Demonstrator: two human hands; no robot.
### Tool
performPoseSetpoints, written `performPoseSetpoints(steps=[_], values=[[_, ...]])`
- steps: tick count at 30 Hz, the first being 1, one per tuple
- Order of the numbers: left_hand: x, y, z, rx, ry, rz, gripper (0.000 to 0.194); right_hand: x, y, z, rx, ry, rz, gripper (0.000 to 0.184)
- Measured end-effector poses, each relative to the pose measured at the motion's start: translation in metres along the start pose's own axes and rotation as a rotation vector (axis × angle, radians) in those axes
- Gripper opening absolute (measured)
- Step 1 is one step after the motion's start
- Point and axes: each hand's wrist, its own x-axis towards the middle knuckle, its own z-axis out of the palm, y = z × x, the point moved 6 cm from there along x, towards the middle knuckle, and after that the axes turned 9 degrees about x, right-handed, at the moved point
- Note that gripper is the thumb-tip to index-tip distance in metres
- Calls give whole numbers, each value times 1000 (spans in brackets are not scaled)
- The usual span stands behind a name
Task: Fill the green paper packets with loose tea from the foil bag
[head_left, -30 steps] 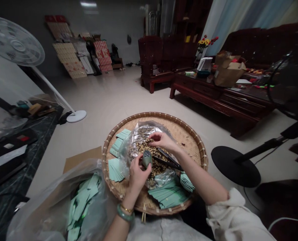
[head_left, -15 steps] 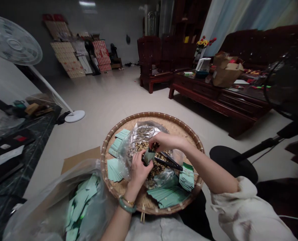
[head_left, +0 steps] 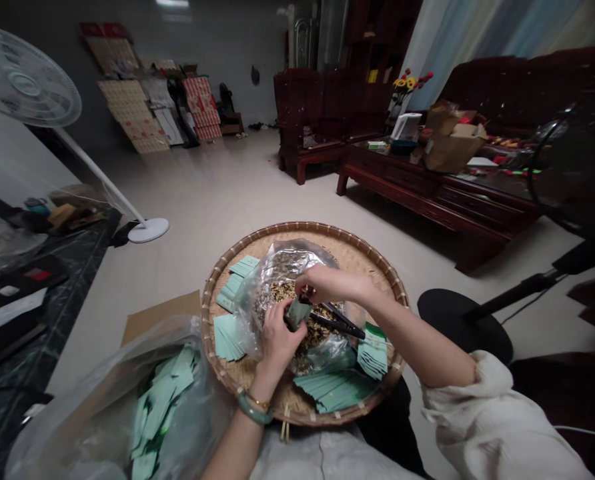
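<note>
My left hand (head_left: pixel 278 337) is closed around a small green packet (head_left: pixel 297 312), holding it upright with its mouth up. Over that mouth, the fingers of my right hand (head_left: pixel 325 283) are pinched together on dark dried bits (head_left: pixel 306 293). Below both hands lies an open clear plastic bag (head_left: pixel 250 313) of loose brown and yellowish dried mix (head_left: pixel 280 291). Black tongs (head_left: pixel 345 325) rest on the mix beside the packet. All this sits on a round woven bamboo tray (head_left: pixel 372 257). Flat green packets (head_left: pixel 335 390) are fanned along its near side, with further stacks (head_left: pixel 227 339) at its left.
Left of the tray stands a large clear bag (head_left: pixel 92 393) holding several green packets (head_left: pixel 165 393), near a cardboard sheet (head_left: pixel 157 313). A white fan (head_left: pixel 147 230) stands far left, a black fan base (head_left: pixel 465 327) at right. A dark wooden table (head_left: pixel 427 200) is beyond.
The green packet has tipped a little more upright in my left hand. My right fingers stay at its mouth, shifted slightly left. The view has moved slightly.
</note>
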Motion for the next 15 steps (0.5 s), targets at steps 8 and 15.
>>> performPoseSetpoints(steps=[8, 15], values=[[0, -1, 2, 13, 11, -1, 41, -3, -8, -2, 122, 86, -28, 24], [-4, -9, -5, -55, 39, -52, 39, -10, 40, -2, 113, 212, 217, 28]])
